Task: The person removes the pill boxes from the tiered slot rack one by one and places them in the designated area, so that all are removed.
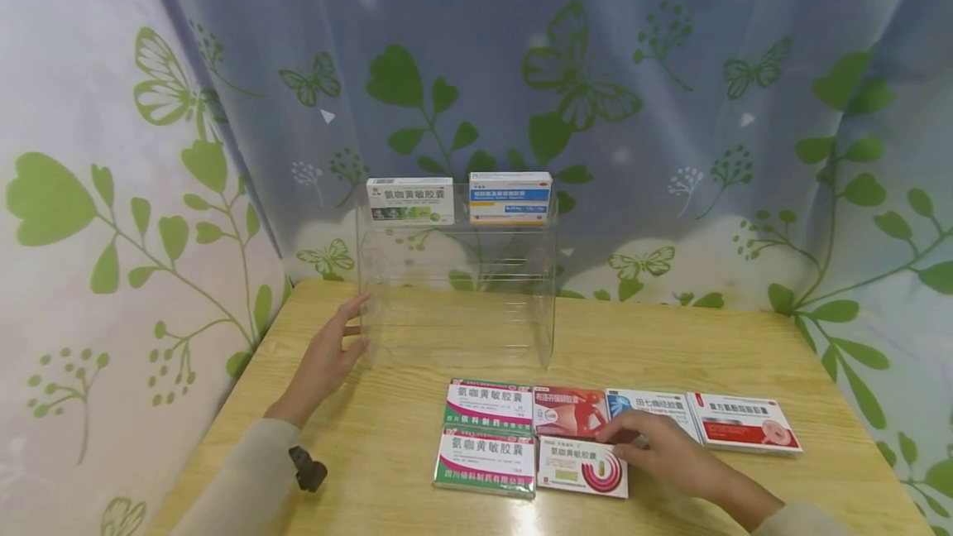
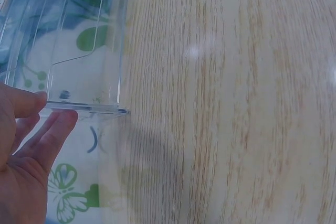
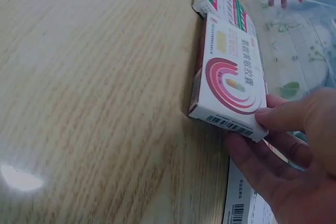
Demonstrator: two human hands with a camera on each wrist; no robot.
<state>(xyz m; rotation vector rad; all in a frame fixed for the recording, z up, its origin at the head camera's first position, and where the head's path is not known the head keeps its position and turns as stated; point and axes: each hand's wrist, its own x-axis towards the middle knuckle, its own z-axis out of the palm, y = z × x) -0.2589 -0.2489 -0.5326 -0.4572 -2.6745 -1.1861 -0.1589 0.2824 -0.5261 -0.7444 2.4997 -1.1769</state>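
Note:
My left hand [image 1: 322, 366] is at the left side of a clear acrylic rack [image 1: 456, 337]; in the left wrist view its thumb and fingers [image 2: 65, 119] lie on either side of the rack's edge [image 2: 84, 107]. The right hand [image 1: 666, 453] pinches the right end of a white box with a pink arc [image 1: 569, 470], in the front row on the table. The right wrist view shows the thumb on the top face of that box [image 3: 231, 72] and fingers at its barcode end.
Two boxes [image 1: 409, 202] [image 1: 510, 198] stand on the rack's top tier. Beside the gripped box lie two green-and-pink boxes [image 1: 487, 463]; behind it are a red box [image 1: 569, 412], a blue-and-white box [image 1: 663, 405] and a white-and-red box [image 1: 744, 422]. A patterned curtain hangs behind.

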